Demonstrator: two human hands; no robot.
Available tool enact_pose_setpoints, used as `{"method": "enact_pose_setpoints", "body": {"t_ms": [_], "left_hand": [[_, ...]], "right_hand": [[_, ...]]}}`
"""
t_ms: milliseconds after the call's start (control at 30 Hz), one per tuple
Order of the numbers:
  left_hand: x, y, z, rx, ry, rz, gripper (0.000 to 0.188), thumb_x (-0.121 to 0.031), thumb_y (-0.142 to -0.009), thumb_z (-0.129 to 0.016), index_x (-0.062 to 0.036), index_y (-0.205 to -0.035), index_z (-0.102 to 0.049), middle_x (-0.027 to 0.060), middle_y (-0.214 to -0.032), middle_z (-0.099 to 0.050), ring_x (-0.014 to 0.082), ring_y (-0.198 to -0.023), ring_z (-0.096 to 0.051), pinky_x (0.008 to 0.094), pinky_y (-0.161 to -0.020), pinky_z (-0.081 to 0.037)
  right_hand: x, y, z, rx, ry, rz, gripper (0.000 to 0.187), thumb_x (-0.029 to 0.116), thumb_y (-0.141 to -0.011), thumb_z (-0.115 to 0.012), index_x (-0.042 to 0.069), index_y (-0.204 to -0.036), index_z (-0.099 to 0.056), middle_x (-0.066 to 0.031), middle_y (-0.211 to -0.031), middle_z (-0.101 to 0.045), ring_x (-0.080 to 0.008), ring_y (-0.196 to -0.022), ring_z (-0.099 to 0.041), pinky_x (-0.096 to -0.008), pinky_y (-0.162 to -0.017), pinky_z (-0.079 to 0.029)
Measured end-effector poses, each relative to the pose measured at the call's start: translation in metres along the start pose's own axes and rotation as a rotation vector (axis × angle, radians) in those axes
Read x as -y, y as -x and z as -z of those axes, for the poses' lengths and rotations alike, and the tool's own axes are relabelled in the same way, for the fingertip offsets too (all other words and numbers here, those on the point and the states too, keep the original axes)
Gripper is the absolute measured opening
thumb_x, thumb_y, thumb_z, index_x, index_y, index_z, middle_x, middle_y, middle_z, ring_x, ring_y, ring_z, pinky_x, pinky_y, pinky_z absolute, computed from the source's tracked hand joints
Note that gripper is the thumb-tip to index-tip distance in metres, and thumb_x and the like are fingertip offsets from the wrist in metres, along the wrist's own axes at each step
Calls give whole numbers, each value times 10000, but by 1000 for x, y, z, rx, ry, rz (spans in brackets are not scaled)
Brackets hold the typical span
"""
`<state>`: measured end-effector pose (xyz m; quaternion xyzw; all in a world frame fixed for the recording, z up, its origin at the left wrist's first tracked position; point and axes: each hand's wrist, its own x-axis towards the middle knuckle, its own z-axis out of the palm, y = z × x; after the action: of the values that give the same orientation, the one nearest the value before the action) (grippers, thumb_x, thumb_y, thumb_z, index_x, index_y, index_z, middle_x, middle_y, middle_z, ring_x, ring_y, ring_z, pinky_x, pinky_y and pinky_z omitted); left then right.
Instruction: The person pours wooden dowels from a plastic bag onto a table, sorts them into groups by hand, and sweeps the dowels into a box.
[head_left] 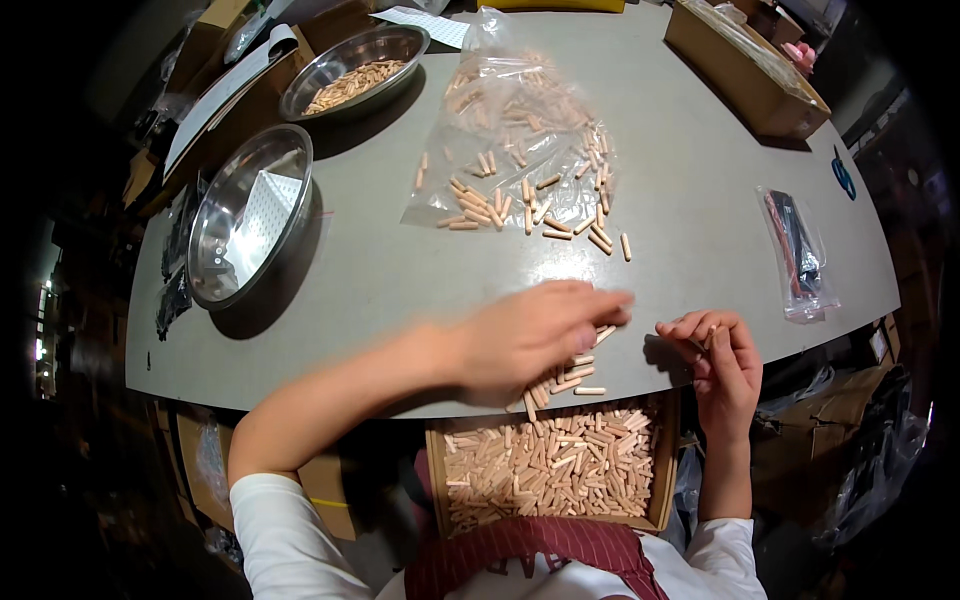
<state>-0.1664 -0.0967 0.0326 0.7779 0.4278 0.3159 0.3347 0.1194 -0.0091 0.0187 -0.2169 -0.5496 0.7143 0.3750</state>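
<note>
My left hand [535, 335], slightly blurred, reaches across the table's near edge with fingers stretched out and palm down. Beneath and beside it lies a small heap of wooden dowels [572, 380], some at the very edge. My right hand [725, 370] is at the edge to the right, fingers curled, with what looks like a single dowel [711, 336] pinched between thumb and fingers. Just below the edge, a cardboard box [660, 480] is filled with many dowels. Farther back, a clear plastic bag [510, 90] lies with dowels inside and several loose ones at its mouth.
Two steel bowls stand at the left: one [205, 230] holds a white perforated piece, the other [420, 45] dowels. A long cardboard box [745, 75] is at the back right. Near the right edge lie a plastic packet [797, 255] and blue-handled scissors [843, 175].
</note>
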Motion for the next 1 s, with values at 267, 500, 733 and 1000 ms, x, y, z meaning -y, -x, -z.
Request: {"method": "enact_pose_setpoints", "body": {"t_ms": [267, 500, 733, 1000], "left_hand": [[-52, 45, -36, 33, 269, -72, 446, -214, -1143, -453, 36, -1500, -550, 190, -1405, -654, 354, -1293, -623, 448, -1128, -470], [-68, 35, -26, -257, -14, 161, 202, -220, -1074, -633, -31, -1005, -648, 143, -886, -710, 352, -773, -679, 443, -723, -515], [-45, 29, 78, -601, 317, 574, 226, -231, -1090, -605, -39, -1025, -705, 75, -792, -719, 149, -688, -688, 312, -663, -562], [21, 17, 214, -796, 36, 507, 518, -342, -1083, -527, 71, -1389, -589, 183, -1144, -761, 245, -986, -758, 369, -931, -585]], "right_hand": [[0, 10, -14, 50, 76, -18, 184, 129, -1131, -547, -30, -1169, -632, -102, -1013, -678, -192, -944, -703, -373, -950, -596], [23, -2, -56, 497, 799, 461, 291, -84, -913, -709, -37, -1201, -703, -141, -1045, -748, -231, -923, -730, -349, -803, -573], [14, -60, -33, 381, 954, 336, 441, 98, -1034, -657, -30, -1437, -531, -253, -1384, -634, -392, -1267, -652, -442, -1072, -513], [-22, -131, -42, 567, 1038, 494, 530, 50, -1021, -599, -101, -1497, -420, -369, -1518, -468, -531, -1427, -464, -540, -1228, -372]]}}
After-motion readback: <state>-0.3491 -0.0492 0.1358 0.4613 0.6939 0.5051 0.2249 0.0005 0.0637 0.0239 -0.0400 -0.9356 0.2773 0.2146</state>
